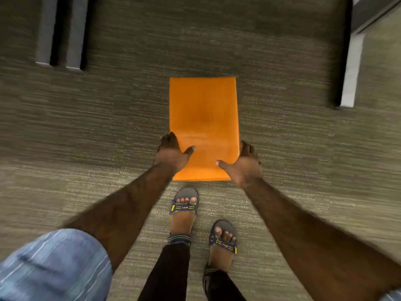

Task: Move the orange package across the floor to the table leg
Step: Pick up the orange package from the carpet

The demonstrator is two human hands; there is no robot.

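1 orange package [204, 118] flat on the carpet floor [282, 148], at frame centre, long side running 12 to 6 o'clock. 2 bare hands on its near end: left hand [170, 154] against the left edge at 9 o'clock, thumb laid over the top face; right hand [245, 164] against the right edge at 3 o'clock, thumb also on top. Both spread wide, clasping the package between them from the sides; fingers on the outer edges mostly hidden. 2 forearms reaching in from 7 and 5 o'clock, 1 blue striped sleeve [56, 266] at the lower left corner. 2 feet in sandals below the package at 6 o'clock: left sandal [184, 205] just short of the package's near edge, right sandal [223, 240] further back. Dark trousers [169, 274] over both legs. 2 grey table legs [60, 33] side by side at 10 o'clock, well apart from the package. 1 pale leg [351, 72] at 2 o'clock, also well apart, with a grey base [373, 11] at the top right corner. Blurred throughout, so fine detail cannot be told.
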